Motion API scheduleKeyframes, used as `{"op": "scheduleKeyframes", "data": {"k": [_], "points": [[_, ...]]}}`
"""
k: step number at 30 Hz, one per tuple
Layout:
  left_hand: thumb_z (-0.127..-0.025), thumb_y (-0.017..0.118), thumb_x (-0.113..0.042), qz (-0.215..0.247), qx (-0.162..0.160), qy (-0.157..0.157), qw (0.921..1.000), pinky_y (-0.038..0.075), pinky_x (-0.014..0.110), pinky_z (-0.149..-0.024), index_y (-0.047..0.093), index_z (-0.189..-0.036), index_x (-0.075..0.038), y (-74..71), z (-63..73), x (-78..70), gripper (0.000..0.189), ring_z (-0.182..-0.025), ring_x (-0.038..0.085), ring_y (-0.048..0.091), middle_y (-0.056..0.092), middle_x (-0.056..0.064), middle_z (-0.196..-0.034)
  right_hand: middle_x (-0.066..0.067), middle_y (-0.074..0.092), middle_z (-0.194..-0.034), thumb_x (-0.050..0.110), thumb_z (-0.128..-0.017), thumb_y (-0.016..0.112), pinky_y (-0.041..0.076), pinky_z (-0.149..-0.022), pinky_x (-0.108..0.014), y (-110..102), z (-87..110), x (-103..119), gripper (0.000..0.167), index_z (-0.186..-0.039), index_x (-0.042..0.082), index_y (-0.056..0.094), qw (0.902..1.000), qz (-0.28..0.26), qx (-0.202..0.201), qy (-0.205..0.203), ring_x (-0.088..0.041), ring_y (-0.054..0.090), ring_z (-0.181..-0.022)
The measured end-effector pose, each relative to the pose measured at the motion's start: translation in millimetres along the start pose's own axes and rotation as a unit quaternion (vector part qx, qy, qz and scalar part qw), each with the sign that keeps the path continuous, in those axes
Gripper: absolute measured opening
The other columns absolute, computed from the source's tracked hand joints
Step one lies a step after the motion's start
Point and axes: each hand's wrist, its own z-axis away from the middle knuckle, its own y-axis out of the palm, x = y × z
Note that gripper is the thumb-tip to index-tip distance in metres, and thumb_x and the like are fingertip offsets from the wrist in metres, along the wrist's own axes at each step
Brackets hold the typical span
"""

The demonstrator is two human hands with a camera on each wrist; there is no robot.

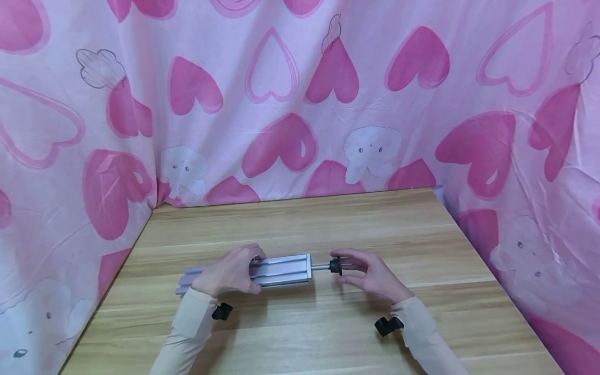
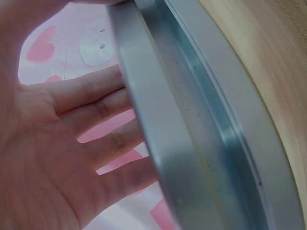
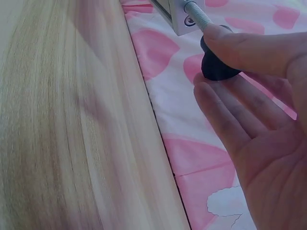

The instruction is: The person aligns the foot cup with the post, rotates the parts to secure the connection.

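My left hand grips a silver aluminium profile from above, thumb on the near side and fingers on the far side. Long grooves run along the profile in the left wrist view. From its right end plate sticks a threaded rod carrying a black levelling foot. The thumb and fingertips of my right hand are around this foot. In the right wrist view, the thumb lies over the black foot and fingertips meet its lower edge. My left hand covers part of the profile's middle.
The profile is above a wood-grain tabletop. Pink heart-patterned cloth hangs at the back and both sides of the table. Black camera mounts are strapped at both wrists, over light sleeves.
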Motion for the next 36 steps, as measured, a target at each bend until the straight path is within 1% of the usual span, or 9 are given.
{"op": "scheduleKeyframes", "data": {"k": [2,6,11,16,20,23,27,33,36], "points": [[-0.065,0.088,-0.025,0.001,0.001,0.001,1.0000,0.051,0.031,-0.078,0.069,-0.114,-0.007,-0.1,-0.1,-0.2,0.055,-0.087,0.013,0.057,0.067,0.000,-0.107,-0.006,0.066,-0.137,0.003,-0.085,0.078,0.050,-0.103,-0.040,-0.4,-0.4,-1.8,0.056,-0.136,0.019,0.063,1.0000,-0.004,0.003,-0.005,-0.023,0.067,-0.119],[-0.065,0.088,-0.025,0.006,0.004,-0.002,1.0000,0.052,0.031,-0.079,0.069,-0.115,-0.006,-1.0,-0.5,-1.1,0.057,-0.088,0.013,0.058,0.067,0.001,-0.108,-0.017,0.065,-0.135,0.001,-0.085,0.077,0.052,-0.100,-0.037,-1.3,-0.2,-3.2,0.054,-0.135,0.014,0.063,0.9998,-0.012,0.007,-0.010,-0.024,0.069,-0.116],[-0.065,0.089,-0.025,0.008,0.004,-0.005,0.9999,0.052,0.033,-0.081,0.069,-0.115,-0.006,-1.9,-0.4,-1.9,0.057,-0.089,0.014,0.058,0.068,0.001,-0.108,-0.020,0.067,-0.131,0.001,-0.086,0.076,0.054,-0.096,-0.036,-2.1,0.2,-2.9,0.052,-0.135,0.013,0.063,0.9995,-0.027,0.012,-0.012,-0.023,0.071,-0.111],[-0.066,0.089,-0.025,0.009,0.007,-0.008,0.9999,0.052,0.033,-0.081,0.069,-0.116,-0.006,-0.8,0.4,-2.5,0.057,-0.089,0.014,0.058,0.068,0.002,-0.109,-0.015,0.068,-0.130,0.004,-0.088,0.074,0.055,-0.094,-0.032,-3.5,1.0,-5.2,0.050,-0.137,0.011,0.062,0.9995,-0.026,0.018,0.002,-0.021,0.072,-0.108],[-0.067,0.089,-0.025,0.009,0.006,-0.007,0.9999,0.053,0.033,-0.081,0.068,-0.116,-0.006,0.0,0.9,-3.0,0.057,-0.090,0.015,0.059,0.068,0.002,-0.110,-0.010,0.070,-0.127,0.016,-0.092,0.074,0.056,-0.092,-0.026,-5.3,2.1,-5.2,0.046,-0.136,0.008,0.062,0.9993,-0.012,0.019,0.031,-0.018,0.071,-0.107],[-0.066,0.089,-0.024,0.010,0.006,-0.007,0.9999,0.053,0.033,-0.081,0.068,-0.116,-0.006,0.0,1.2,-3.6,0.056,-0.089,0.015,0.059,0.068,0.002,-0.110,-0.007,0.073,-0.121,0.026,-0.094,0.071,0.056,-0.090,-0.025,-6.4,2.3,-5.1,0.047,-0.135,0.004,0.062,0.9983,-0.003,0.026,0.052,-0.016,0.071,-0.106],[-0.066,0.089,-0.024,0.009,0.004,-0.004,0.9999,0.053,0.033,-0.081,0.069,-0.115,-0.006,0.3,1.3,-4.0,0.056,-0.089,0.015,0.059,0.068,0.001,-0.109,-0.003,0.077,-0.110,0.034,-0.096,0.067,0.056,-0.087,-0.025,-6.9,1.7,-5.0,0.045,-0.130,0.004,0.066,0.9967,0.010,0.027,0.076,-0.014,0.072,-0.100],[-0.064,0.089,-0.023,0.007,0.004,0.002,1.0000,0.052,0.030,-0.077,0.069,-0.115,-0.006,2.1,1.9,-4.5,0.057,-0.088,0.014,0.059,0.068,0.001,-0.108,-0.004,0.078,-0.099,0.036,-0.101,0.060,0.057,-0.085,-0.027,-5.6,0.9,-3.9,0.036,-0.120,0.007,0.070,0.9951,-0.006,0.035,0.093,-0.025,0.075,-0.094],[-0.063,0.089,-0.023,0.008,0.002,0.009,0.9999,0.053,0.031,-0.078,0.068,-0.115,-0.004,2.7,1.9,-4.9,0.058,-0.088,0.015,0.059,0.068,0.002,-0.108,-0.008,0.077,-0.096,0.036,-0.104,0.055,0.059,-0.081,-0.033,-5.1,0.4,-3.3,0.037,-0.115,0.004,0.071,0.9938,-0.027,0.043,0.099,-0.032,0.075,-0.089]]}}
